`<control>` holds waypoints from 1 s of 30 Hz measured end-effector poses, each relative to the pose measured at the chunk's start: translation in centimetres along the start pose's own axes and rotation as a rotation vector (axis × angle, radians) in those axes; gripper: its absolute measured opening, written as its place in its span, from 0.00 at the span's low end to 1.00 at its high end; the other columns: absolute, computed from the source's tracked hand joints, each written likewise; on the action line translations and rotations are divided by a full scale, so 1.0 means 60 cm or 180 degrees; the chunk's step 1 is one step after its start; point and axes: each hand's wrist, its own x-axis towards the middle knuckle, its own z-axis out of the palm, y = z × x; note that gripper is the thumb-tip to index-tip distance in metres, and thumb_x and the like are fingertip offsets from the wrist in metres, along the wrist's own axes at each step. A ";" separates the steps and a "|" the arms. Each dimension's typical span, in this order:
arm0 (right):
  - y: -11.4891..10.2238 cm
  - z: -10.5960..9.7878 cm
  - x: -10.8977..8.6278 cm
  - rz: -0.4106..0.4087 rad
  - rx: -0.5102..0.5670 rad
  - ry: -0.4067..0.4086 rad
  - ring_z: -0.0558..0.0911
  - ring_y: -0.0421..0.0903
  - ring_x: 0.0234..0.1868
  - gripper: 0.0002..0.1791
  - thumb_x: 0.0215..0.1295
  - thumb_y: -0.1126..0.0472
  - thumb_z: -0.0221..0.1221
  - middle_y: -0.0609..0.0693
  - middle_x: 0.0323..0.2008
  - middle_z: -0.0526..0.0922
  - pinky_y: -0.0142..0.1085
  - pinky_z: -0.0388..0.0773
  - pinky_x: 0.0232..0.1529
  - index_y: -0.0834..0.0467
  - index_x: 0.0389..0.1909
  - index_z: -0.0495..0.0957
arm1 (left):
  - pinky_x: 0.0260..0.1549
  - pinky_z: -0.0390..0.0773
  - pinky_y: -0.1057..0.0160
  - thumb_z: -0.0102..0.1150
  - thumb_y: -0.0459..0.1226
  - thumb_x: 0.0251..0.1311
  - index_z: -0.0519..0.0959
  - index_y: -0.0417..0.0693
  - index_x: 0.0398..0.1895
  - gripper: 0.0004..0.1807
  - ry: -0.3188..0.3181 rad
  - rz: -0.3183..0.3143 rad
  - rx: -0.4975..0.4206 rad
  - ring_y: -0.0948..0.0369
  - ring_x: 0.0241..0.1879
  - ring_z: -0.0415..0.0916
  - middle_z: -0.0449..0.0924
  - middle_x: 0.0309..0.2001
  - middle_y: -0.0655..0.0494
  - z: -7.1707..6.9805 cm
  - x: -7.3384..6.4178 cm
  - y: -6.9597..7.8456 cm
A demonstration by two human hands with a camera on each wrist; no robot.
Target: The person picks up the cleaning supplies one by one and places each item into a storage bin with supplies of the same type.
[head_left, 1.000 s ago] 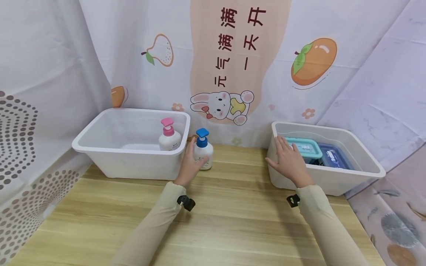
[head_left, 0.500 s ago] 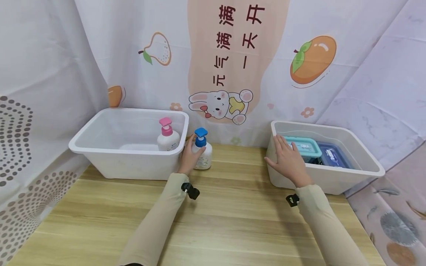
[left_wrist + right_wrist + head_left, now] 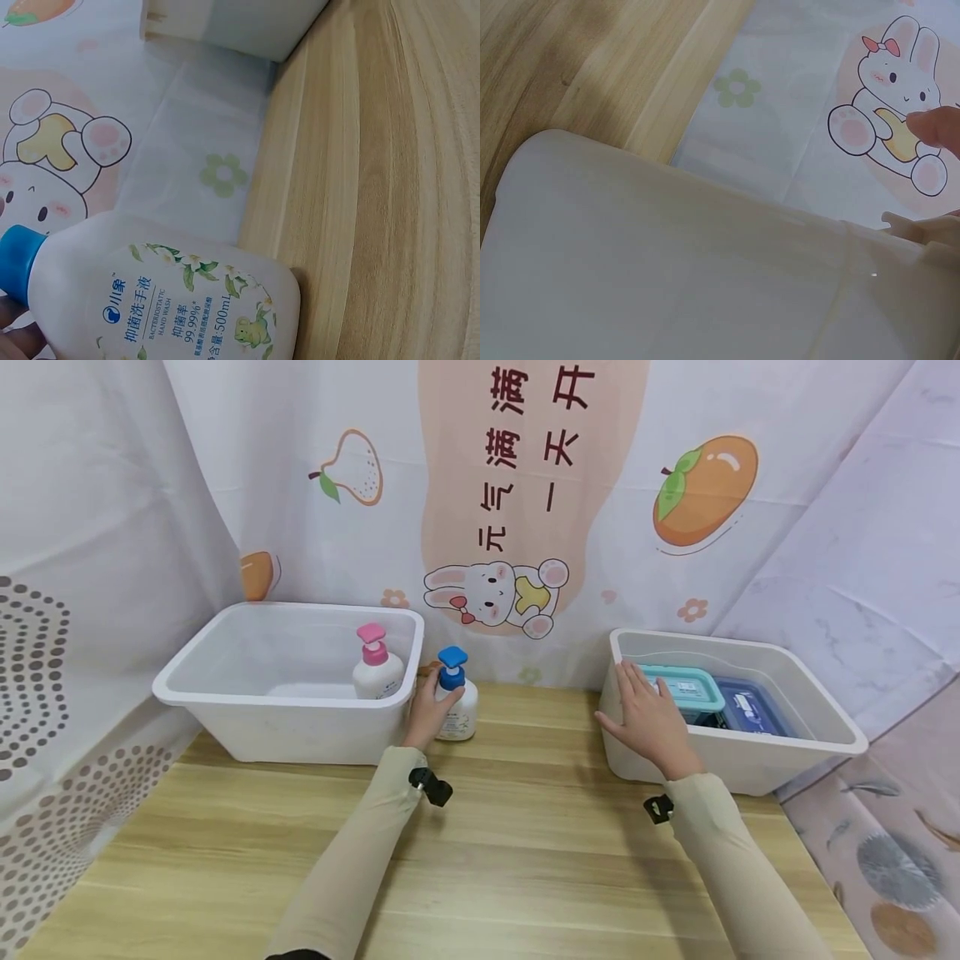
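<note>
My left hand [image 3: 428, 710] is at a white hand wash bottle [image 3: 459, 714] with a blue pump head, its thumb across the front near the neck. The bottle stands upright on the table, just right of the left white bin [image 3: 300, 727]. In the left wrist view, fingertips [image 3: 22, 337] curl at the blue collar [image 3: 19, 262], and the printed label faces the camera. My right hand [image 3: 648, 725] rests with straight fingers over the near left rim of the right white bin [image 3: 750, 764]. Its thumb [image 3: 937, 127] sticks out in the right wrist view.
Inside the left bin stands another pump bottle [image 3: 377, 677] with a pink head. A teal-lidded container [image 3: 693, 689] and a dark blue box [image 3: 753, 710] lie in the right bin. The wooden table [image 3: 525, 827] reaches back to a printed curtain [image 3: 592, 568].
My left hand has closed in around the neck of the blue-pump bottle, with the thumb drawn up toward the collar. The right hand stays on the bin's rim. The head view has shifted slightly.
</note>
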 end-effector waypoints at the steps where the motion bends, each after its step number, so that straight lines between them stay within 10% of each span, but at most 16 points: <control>1: 0.001 0.000 0.000 0.0005 0.0011 -0.0008 0.57 0.61 0.71 0.49 0.61 0.41 0.55 0.67 0.70 0.54 0.62 0.53 0.68 0.70 0.70 0.49 | 0.71 0.49 0.44 0.52 0.49 0.64 0.49 0.45 0.74 0.40 -0.0009 -0.0010 -0.0016 0.47 0.73 0.48 0.52 0.73 0.43 0.001 -0.001 0.001; 30: 0.003 0.001 0.000 0.0009 0.0038 0.0005 0.57 0.61 0.71 0.48 0.62 0.41 0.53 0.66 0.70 0.54 0.61 0.55 0.67 0.70 0.70 0.49 | 0.69 0.59 0.50 0.58 0.48 0.60 0.64 0.43 0.65 0.33 0.0088 -0.0298 -0.0274 0.50 0.68 0.61 0.66 0.66 0.45 0.009 0.038 0.012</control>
